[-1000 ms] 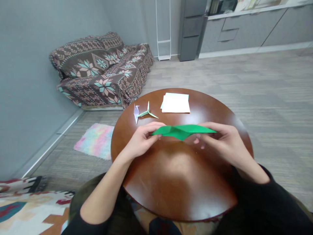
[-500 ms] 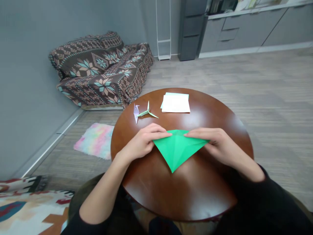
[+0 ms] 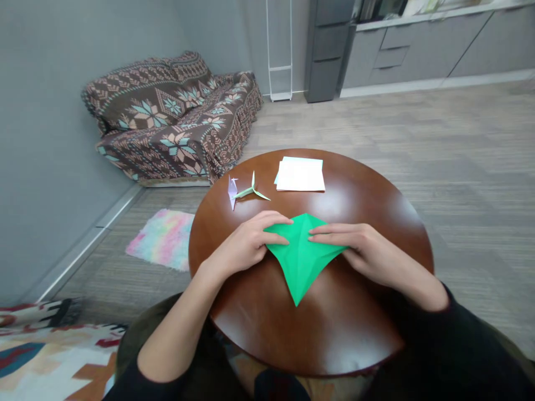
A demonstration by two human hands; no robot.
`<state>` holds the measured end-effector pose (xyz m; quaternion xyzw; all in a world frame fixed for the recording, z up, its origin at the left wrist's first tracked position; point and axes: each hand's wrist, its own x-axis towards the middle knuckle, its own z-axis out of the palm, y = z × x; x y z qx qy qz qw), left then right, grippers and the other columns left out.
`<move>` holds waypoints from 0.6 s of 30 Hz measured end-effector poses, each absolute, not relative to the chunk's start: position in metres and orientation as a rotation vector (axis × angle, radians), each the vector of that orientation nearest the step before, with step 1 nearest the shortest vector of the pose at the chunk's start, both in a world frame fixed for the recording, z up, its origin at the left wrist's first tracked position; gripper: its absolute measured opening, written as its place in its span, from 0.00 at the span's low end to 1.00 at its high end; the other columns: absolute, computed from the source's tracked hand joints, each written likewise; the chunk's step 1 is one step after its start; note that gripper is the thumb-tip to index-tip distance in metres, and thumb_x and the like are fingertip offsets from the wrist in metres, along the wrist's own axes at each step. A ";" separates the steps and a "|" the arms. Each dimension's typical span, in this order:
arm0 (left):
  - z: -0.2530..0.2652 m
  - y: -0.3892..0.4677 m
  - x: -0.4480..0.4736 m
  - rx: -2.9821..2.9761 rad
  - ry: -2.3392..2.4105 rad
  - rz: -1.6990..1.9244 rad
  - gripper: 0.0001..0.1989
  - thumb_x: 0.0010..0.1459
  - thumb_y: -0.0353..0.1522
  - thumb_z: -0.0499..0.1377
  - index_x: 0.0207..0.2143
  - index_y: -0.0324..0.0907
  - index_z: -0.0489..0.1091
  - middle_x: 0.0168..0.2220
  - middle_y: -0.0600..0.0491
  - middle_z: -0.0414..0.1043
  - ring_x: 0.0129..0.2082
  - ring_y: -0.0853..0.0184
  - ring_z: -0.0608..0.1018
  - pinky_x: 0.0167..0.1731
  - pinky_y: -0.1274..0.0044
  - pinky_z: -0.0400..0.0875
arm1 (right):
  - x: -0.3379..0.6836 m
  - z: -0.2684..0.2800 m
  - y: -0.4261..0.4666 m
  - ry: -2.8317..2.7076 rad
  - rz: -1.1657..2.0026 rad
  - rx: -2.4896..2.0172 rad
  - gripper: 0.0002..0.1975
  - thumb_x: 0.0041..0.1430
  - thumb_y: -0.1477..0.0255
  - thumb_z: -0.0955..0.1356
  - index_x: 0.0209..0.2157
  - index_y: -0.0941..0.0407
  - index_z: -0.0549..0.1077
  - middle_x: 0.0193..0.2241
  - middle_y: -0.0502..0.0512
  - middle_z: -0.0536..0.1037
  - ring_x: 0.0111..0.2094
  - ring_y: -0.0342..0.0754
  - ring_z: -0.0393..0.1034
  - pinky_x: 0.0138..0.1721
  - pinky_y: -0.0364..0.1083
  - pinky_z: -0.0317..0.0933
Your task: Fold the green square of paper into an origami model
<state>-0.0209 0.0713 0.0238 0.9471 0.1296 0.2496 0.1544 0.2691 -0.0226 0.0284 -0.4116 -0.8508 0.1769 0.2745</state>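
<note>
A creased sheet of green origami paper lies between my hands over the round table, one point toward me and a blunter point away. My left hand grips its left edge, with fingers on top and the thumb side below. On the opposite edge my right hand has fingers laid across the paper, its thumb mostly hidden. A crease runs down the paper's middle, and both sides bend inward under my fingers. Beyond my left hand sit a pale green folded paper piece and a lilac folded paper piece.
On the far side of the brown round table lies a stack of white and pale blue paper. A patterned covered sofa stands beyond at left, near a pastel fluffy mat. Grey cabinets line the back.
The paper's far side has opened up into a raised point, and its near point has shifted slightly toward me. My fingers have spread further over its two sides, which now curve inward.
</note>
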 end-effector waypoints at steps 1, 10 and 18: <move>0.023 0.071 -0.020 2.711 0.376 0.702 0.25 0.55 0.14 0.52 0.43 0.44 0.82 0.58 0.44 0.76 0.61 0.55 0.75 0.60 0.57 0.73 | 0.268 0.029 -0.023 -2.319 0.479 -1.114 0.34 0.54 0.90 0.59 0.57 0.58 0.79 0.58 0.60 0.80 0.58 0.55 0.76 0.61 0.53 0.69; 0.022 0.061 -0.005 1.528 1.121 0.750 0.32 0.66 0.44 0.58 0.69 0.46 0.58 0.60 0.37 0.71 0.43 0.59 0.83 0.36 0.69 0.82 | 0.263 0.022 -0.021 -2.377 0.358 -1.229 0.34 0.52 0.89 0.59 0.56 0.59 0.80 0.59 0.62 0.78 0.57 0.59 0.77 0.58 0.56 0.72; 0.031 0.066 -0.009 1.041 1.120 0.793 0.37 0.55 0.55 0.64 0.58 0.41 0.69 0.42 0.41 0.82 0.34 0.61 0.83 0.29 0.76 0.75 | 0.261 0.024 -0.028 -1.986 0.101 -1.219 0.37 0.56 0.90 0.59 0.63 0.53 0.73 0.65 0.57 0.73 0.64 0.55 0.70 0.64 0.55 0.67</move>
